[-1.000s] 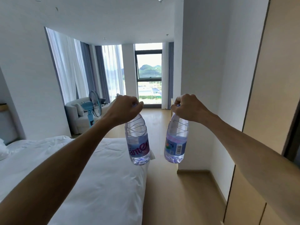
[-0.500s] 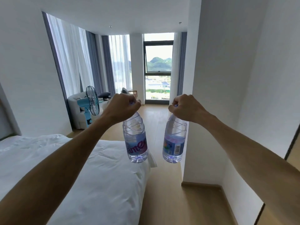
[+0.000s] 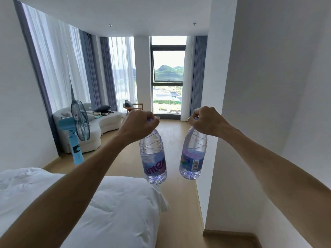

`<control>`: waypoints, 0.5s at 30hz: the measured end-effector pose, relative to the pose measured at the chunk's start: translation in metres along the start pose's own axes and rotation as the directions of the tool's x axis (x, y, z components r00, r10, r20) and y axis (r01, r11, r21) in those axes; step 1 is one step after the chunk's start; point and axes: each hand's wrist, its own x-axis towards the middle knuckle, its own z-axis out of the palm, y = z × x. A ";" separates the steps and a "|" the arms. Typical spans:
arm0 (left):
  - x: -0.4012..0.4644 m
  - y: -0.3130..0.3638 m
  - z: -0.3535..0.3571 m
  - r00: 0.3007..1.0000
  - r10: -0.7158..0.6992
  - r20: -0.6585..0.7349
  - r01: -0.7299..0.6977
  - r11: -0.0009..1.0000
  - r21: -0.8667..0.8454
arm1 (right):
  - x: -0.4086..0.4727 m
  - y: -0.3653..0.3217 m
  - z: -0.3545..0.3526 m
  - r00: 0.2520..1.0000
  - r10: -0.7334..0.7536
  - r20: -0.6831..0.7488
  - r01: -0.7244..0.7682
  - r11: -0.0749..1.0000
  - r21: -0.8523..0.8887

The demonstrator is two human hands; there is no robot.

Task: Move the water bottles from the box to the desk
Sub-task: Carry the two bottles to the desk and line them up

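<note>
Up in the air, the left hand [image 3: 138,125] curls tight round the top of one clear water bottle [image 3: 154,158] with a purple label. The right hand [image 3: 206,123] grips another bottle [image 3: 193,156]. Both hang over the wood floor [image 3: 180,203], beside the white bed [image 3: 111,212].

Left hand [image 3: 138,125] and right hand [image 3: 206,122] each grip a bottle by the neck at 12 o'clock: left bottle [image 3: 154,158], right bottle [image 3: 192,156], side by side, apart. Bed [image 3: 111,212] at 7 o'clock, below the left bottle. Fan [image 3: 78,133] at 10, sofa [image 3: 105,122] behind it. Window [image 3: 168,77] at 12, far behind. Wall [image 3: 259,104] at 3.
</note>
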 end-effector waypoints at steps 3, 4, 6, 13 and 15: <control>0.046 -0.033 0.018 1.000 -0.017 -0.005 0.017 1.000 -0.026 | 0.047 0.021 0.013 0.999 0.018 -0.032 -0.018 1.000 0.005; 0.060 -0.044 0.025 1.000 -0.020 -0.012 0.020 1.000 -0.024 | 0.062 0.028 0.019 0.999 0.022 -0.049 -0.021 1.000 0.006; 0.088 -0.066 0.041 0.999 -0.024 -0.023 0.024 1.000 -0.018 | 0.093 0.044 0.031 0.997 0.031 -0.075 -0.030 1.000 0.009; 0.185 -0.137 0.108 0.999 -0.029 -0.028 0.029 0.999 0.017 | 0.205 0.112 0.086 0.997 0.007 -0.082 -0.004 0.999 0.036; 0.216 -0.156 0.128 0.999 -0.030 -0.034 0.031 0.999 0.022 | 0.241 0.134 0.102 0.997 -0.028 -0.078 0.032 0.998 0.052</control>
